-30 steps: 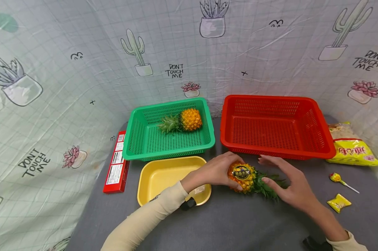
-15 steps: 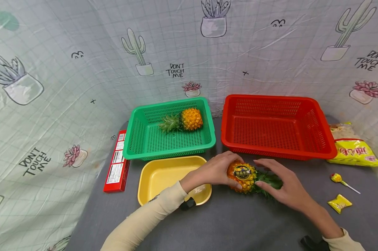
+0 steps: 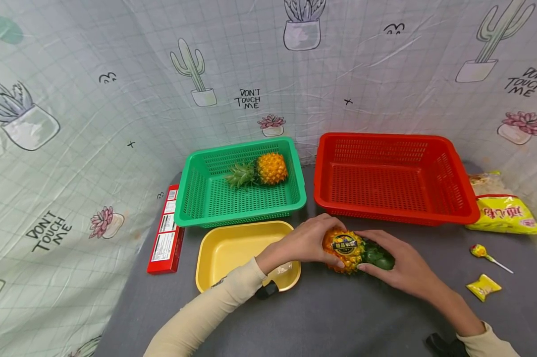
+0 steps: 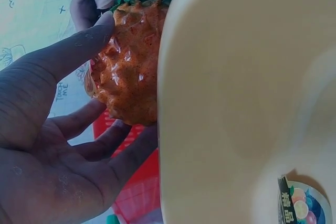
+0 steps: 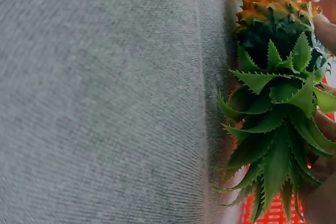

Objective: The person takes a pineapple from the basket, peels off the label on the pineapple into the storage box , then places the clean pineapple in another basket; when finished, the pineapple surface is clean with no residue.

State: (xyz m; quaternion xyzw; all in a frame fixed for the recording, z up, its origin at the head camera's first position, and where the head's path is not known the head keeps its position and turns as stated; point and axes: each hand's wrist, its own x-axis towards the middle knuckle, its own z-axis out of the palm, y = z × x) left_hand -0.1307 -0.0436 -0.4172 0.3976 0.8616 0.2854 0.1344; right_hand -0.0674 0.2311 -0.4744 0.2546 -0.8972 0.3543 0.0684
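Observation:
A small pineapple (image 3: 345, 255) with a black round label lies on its side on the grey table, crown toward the right. My left hand (image 3: 310, 240) grips its orange body from the left, thumb near, fingers far. From the right, my right hand (image 3: 404, 263) curls around the crown, fingertips at the leaf base. In the left wrist view the left hand (image 4: 58, 135) holds the fruit (image 4: 134, 61) between thumb and fingers. The right wrist view shows the leafy crown (image 5: 278, 114), the right hand (image 5: 320, 187) partly hidden at the edge.
Another pineapple (image 3: 272, 169) lies in the green basket (image 3: 186, 198). A red basket (image 3: 395, 216) stands behind my right hand, a yellow tray (image 3: 206, 258) under my left wrist. Right: yellow bag (image 3: 502, 213), lollipop (image 3: 478, 251), small yellow packet (image 3: 483, 287). Left: red box (image 3: 165, 238).
My right hand has moved left along the crown and closed in around its base. The left hand has kept its grip on the pineapple, which has stayed in about the same place.

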